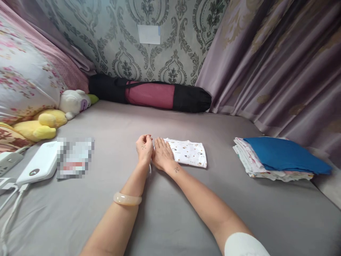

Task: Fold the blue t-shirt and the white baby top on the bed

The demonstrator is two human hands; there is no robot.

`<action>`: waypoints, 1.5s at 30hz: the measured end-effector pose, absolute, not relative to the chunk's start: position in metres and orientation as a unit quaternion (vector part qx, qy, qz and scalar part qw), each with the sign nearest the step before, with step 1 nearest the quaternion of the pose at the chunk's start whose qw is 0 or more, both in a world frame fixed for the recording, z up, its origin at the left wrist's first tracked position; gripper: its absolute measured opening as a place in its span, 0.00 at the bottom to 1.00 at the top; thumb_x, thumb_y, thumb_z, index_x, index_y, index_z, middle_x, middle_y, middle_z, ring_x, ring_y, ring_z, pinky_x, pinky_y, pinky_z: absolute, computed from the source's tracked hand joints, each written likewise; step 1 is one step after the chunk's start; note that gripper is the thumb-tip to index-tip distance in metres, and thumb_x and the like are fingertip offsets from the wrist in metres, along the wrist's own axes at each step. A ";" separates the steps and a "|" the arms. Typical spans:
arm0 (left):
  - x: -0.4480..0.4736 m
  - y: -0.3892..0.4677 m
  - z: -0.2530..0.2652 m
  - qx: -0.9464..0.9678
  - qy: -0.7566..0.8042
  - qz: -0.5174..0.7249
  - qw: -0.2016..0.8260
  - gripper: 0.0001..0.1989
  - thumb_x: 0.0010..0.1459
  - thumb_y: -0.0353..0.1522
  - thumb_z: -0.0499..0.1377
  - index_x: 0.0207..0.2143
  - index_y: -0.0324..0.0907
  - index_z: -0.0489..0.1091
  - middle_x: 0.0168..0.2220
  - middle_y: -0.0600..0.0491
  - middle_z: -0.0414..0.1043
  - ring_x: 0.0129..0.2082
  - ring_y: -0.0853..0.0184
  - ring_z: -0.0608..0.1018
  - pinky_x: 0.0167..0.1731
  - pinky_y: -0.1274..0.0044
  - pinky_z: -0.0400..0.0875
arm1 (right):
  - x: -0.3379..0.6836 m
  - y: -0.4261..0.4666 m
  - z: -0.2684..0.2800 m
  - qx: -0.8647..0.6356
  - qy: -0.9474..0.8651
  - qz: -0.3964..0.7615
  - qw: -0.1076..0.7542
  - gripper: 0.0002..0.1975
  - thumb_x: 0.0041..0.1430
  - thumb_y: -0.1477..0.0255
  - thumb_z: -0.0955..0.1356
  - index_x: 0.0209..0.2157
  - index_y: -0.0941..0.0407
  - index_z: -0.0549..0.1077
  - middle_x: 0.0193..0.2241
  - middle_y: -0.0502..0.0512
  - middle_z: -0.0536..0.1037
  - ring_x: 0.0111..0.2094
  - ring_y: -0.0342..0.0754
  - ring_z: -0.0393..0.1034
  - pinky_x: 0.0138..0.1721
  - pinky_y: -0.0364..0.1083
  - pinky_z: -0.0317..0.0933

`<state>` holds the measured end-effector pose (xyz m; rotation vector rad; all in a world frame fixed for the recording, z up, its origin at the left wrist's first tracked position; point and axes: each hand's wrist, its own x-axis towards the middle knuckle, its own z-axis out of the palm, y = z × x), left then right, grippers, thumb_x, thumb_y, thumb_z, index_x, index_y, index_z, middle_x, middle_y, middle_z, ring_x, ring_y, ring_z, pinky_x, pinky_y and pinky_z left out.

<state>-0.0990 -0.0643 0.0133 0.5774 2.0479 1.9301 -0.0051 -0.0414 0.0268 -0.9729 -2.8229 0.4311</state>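
Observation:
A small white printed garment (189, 153) lies folded flat on the grey bed sheet (106, 227). Across its left part my right hand (163, 153) is laid flat, palm down, with the fingers stretched out. My left hand (144, 147) is right beside it, fingers curled in and closed; what they hold, if anything, is hidden. A thin white strip (150, 170) shows below, between the two wrists; I cannot tell whether it belongs to the garment. A pale bangle (128, 199) circles my left forearm.
To the right is a stack of folded clothes (279, 175) topped by a blue cloth (287, 154). At left lie a white power bank (39, 163) with cables, a blurred flat item (74, 158) and plush toys (73, 103). A black-and-pink long bag (149, 94) lies along the wall.

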 end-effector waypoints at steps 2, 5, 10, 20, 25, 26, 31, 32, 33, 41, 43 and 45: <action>-0.098 -0.064 0.014 0.220 0.707 0.661 0.122 0.12 0.55 0.35 0.52 0.36 0.38 0.72 0.31 0.49 0.76 0.33 0.65 0.78 0.36 0.75 0.72 | -0.004 -0.041 0.030 -0.322 -0.934 0.142 0.067 0.30 0.69 0.65 0.51 0.65 0.69 0.52 0.67 0.65 0.51 0.68 0.55 0.42 0.66 0.55 0.35; -0.095 -0.063 0.015 0.272 0.713 0.638 0.102 0.13 0.57 0.34 0.52 0.39 0.38 0.72 0.33 0.48 0.77 0.36 0.64 0.79 0.40 0.74 0.72 | 0.006 -0.040 0.034 -0.320 -0.934 0.125 0.099 0.29 0.69 0.66 0.50 0.65 0.67 0.53 0.66 0.64 0.53 0.67 0.54 0.43 0.67 0.55 0.34; -0.082 -0.062 0.017 0.423 0.733 0.532 0.020 0.15 0.61 0.32 0.50 0.46 0.41 0.71 0.42 0.47 0.78 0.42 0.62 0.79 0.45 0.70 0.71 | 0.038 -0.032 0.038 -0.348 -0.925 0.105 0.115 0.28 0.69 0.68 0.52 0.65 0.66 0.55 0.66 0.63 0.54 0.67 0.54 0.44 0.66 0.56 0.34; -0.061 -0.070 0.014 0.648 0.726 0.226 -0.046 0.18 0.63 0.27 0.46 0.52 0.40 0.67 0.56 0.45 0.70 0.59 0.58 0.69 0.61 0.61 0.57 | 0.071 -0.020 0.028 -0.355 -0.923 0.092 0.114 0.28 0.68 0.68 0.51 0.65 0.64 0.55 0.66 0.59 0.54 0.67 0.52 0.43 0.67 0.56 0.34; -0.060 -0.069 0.008 0.659 0.733 0.166 -0.033 0.19 0.64 0.30 0.45 0.55 0.40 0.66 0.60 0.43 0.65 0.60 0.58 0.67 0.63 0.59 0.53 | 0.070 -0.019 0.024 -0.351 -0.924 0.109 0.108 0.28 0.69 0.67 0.50 0.65 0.63 0.56 0.66 0.58 0.55 0.67 0.52 0.44 0.66 0.56 0.36; -0.060 -0.069 0.008 0.659 0.734 0.160 -0.033 0.20 0.64 0.29 0.45 0.55 0.41 0.66 0.60 0.44 0.64 0.61 0.58 0.67 0.63 0.59 0.53 | 0.070 -0.019 0.024 -0.351 -0.924 0.108 0.108 0.28 0.69 0.67 0.50 0.65 0.63 0.56 0.66 0.58 0.55 0.67 0.51 0.43 0.67 0.56 0.35; -0.059 -0.068 0.008 0.658 0.739 0.143 -0.030 0.20 0.64 0.29 0.45 0.57 0.40 0.64 0.61 0.43 0.63 0.61 0.57 0.65 0.63 0.57 0.53 | 0.070 -0.019 0.024 -0.355 -0.923 0.109 0.104 0.28 0.69 0.67 0.51 0.65 0.62 0.55 0.66 0.57 0.55 0.68 0.50 0.43 0.67 0.55 0.35; -0.059 -0.068 0.009 0.659 0.738 0.141 -0.029 0.20 0.64 0.29 0.45 0.56 0.40 0.64 0.62 0.43 0.63 0.61 0.57 0.65 0.62 0.57 0.53 | 0.071 -0.019 0.025 -0.354 -0.923 0.111 0.104 0.28 0.69 0.67 0.51 0.65 0.62 0.55 0.66 0.57 0.55 0.68 0.50 0.43 0.67 0.55 0.35; -0.059 -0.068 0.010 0.660 0.737 0.141 -0.030 0.20 0.64 0.29 0.46 0.56 0.40 0.64 0.61 0.43 0.63 0.61 0.56 0.65 0.62 0.56 0.53 | 0.071 -0.019 0.025 -0.353 -0.923 0.113 0.104 0.28 0.69 0.67 0.51 0.65 0.63 0.55 0.66 0.57 0.55 0.68 0.50 0.43 0.67 0.55 0.35; -0.054 -0.069 0.019 0.663 0.720 0.188 -0.086 0.15 0.65 0.29 0.45 0.47 0.43 0.68 0.54 0.43 0.70 0.58 0.56 0.69 0.62 0.54 0.49 | 0.078 -0.017 0.028 -0.396 -0.904 0.097 0.125 0.28 0.69 0.67 0.51 0.65 0.65 0.55 0.66 0.61 0.54 0.67 0.52 0.43 0.67 0.55 0.34; -0.050 -0.067 0.019 0.665 0.710 0.213 -0.089 0.15 0.65 0.30 0.44 0.48 0.43 0.67 0.54 0.44 0.71 0.58 0.58 0.69 0.63 0.57 0.50 | 0.080 -0.015 0.028 -0.411 -0.899 0.089 0.124 0.28 0.69 0.67 0.51 0.65 0.66 0.55 0.66 0.62 0.54 0.68 0.53 0.43 0.66 0.55 0.33; -0.047 -0.065 0.017 0.672 0.702 0.226 -0.066 0.16 0.66 0.30 0.43 0.49 0.42 0.67 0.53 0.44 0.71 0.59 0.58 0.68 0.62 0.60 0.54 | 0.081 -0.013 0.027 -0.421 -0.895 0.093 0.116 0.28 0.69 0.67 0.51 0.65 0.66 0.55 0.66 0.63 0.54 0.68 0.53 0.43 0.66 0.55 0.34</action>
